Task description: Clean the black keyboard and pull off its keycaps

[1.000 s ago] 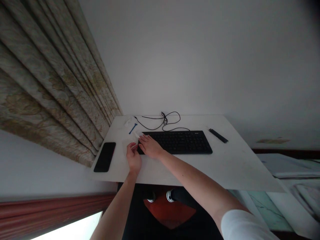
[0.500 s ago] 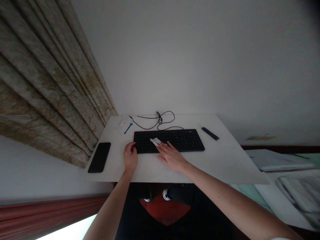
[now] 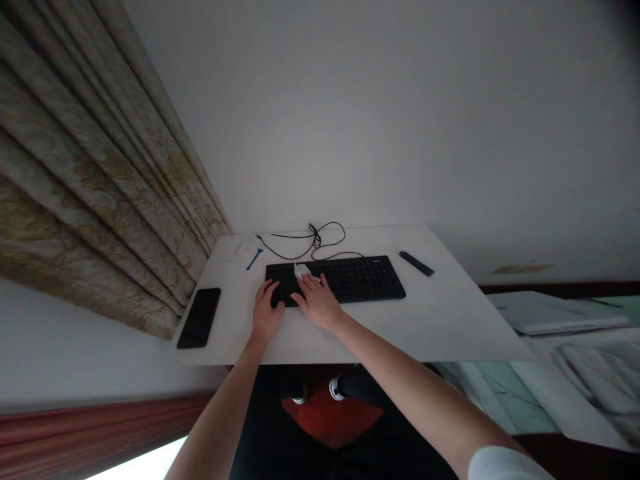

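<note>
A black keyboard (image 3: 370,280) lies on the white table, with its long side toward me. My left hand (image 3: 267,316) grips its left front corner, fingers curled over the end and thumb at the front edge. On the left part of the keys, my right hand (image 3: 321,307) presses a crumpled white tissue (image 3: 301,269) under its fingertips. The tissue sticks out beyond the fingers, toward the back row. Part of the keys is hidden beneath both hands.
Behind the keyboard its black cable (image 3: 316,235) lies loosely looped. A blue stick-like tool (image 3: 255,259) and a clear crumpled wrapper (image 3: 244,244) lie at back left. A black phone (image 3: 199,319) is at left; a dark narrow strip-like object (image 3: 417,263) is at right. A curtain (image 3: 100,167) hangs on the left.
My right hand has slid left and slightly back over the keys with the tissue. My left hand has shifted a little right onto the keyboard corner. The view has moved slightly.
</note>
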A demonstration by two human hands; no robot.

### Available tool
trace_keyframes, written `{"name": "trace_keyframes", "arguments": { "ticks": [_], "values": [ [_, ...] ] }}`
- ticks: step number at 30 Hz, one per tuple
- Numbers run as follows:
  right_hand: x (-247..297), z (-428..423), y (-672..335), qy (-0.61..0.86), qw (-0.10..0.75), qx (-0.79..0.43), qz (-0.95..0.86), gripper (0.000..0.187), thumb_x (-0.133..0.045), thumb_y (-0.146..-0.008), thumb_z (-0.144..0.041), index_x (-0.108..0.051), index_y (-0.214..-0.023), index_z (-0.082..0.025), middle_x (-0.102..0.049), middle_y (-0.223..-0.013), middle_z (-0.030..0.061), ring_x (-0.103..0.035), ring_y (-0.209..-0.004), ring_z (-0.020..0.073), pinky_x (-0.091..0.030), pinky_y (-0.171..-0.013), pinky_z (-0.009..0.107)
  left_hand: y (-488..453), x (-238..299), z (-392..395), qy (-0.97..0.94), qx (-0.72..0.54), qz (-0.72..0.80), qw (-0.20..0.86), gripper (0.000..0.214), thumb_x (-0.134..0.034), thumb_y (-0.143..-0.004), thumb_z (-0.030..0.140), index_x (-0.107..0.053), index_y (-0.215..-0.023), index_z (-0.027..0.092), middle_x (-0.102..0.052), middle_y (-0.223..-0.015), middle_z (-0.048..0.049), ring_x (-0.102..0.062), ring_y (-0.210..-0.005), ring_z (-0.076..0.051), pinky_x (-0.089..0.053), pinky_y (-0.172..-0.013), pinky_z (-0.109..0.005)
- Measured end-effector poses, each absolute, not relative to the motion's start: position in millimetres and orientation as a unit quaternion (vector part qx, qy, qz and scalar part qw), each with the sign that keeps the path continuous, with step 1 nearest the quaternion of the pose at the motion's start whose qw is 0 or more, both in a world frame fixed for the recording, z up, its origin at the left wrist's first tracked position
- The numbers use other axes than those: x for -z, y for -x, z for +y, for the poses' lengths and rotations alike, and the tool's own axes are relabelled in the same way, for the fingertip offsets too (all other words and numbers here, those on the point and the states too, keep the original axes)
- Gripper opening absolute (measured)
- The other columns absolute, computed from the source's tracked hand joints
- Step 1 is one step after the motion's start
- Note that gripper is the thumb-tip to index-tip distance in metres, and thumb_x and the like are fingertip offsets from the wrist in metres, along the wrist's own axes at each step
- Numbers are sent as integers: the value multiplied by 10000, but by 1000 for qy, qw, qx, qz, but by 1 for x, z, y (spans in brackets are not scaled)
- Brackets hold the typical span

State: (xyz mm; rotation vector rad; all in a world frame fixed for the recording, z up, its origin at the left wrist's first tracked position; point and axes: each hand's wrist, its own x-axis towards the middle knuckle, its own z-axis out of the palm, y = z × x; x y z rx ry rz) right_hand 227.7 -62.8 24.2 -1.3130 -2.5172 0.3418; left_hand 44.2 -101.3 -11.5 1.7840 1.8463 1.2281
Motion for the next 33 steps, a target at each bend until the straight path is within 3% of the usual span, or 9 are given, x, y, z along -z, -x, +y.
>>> {"name": "trace_keyframes", "arguments": {
  "ticks": [7, 15, 24, 29, 33],
  "values": [
    [-24, -85, -226, 365, 127, -116, -915, 638, -238, -1054, -523, -500, -1469, -116, -472, -1536, 152, -352, -1473, 280, -158, -1226, 527, -39, 13, -101, -605, -444, 644, 151, 510, -478, -809, 71, -628, -1275, 215, -590, -1362, -83, -531, -1316, -238, -373, -1201, -467],
    [-12, -84, -350, 478, 116, -59, -869, 588, -265, -1053, -459, -451, -1516, -149, -474, -1537, 146, -360, -1470, 267, -194, -1218, 527, -42, 15, -97, -610, -424, 658, 123, 391, -529, -896, 221, -627, -1275, 216, -599, -1349, -98, -549, -1296, -254, -388, -1189, -486],
    [4, -80, -440, 608, 136, -20, -782, 665, -189, -1043, -492, -486, -1486, -94, -489, -1515, 187, -358, -1467, 298, -204, -1203, 553, -56, 15, -100, -671, -336, 660, 28, 489, -608, -896, 399, -584, -1339, 194, -507, -1454, -144, -428, -1402, -329, -365, -1184, -551],
    [12, -78, -427, 669, 168, -39, -723, 676, -139, -1047, -480, -456, -1502, -93, -476, -1521, 199, -344, -1471, 321, -201, -1183, 595, -58, 14, -100, -677, -321, 662, 14, 551, -631, -878, 441, -564, -1360, 183, -501, -1456, -159, -405, -1414, -350, -372, -1172, -561],
    [7, -85, -370, 621, 179, -73, -760, 653, -159, -1055, -483, -452, -1505, -112, -443, -1549, 187, -315, -1487, 314, -184, -1187, 589, -57, 14, -100, -670, -335, 662, 28, 590, -654, -864, 446, -535, -1387, 200, -498, -1461, -152, -412, -1410, -340, -363, -1178, -557]
  ]
}}
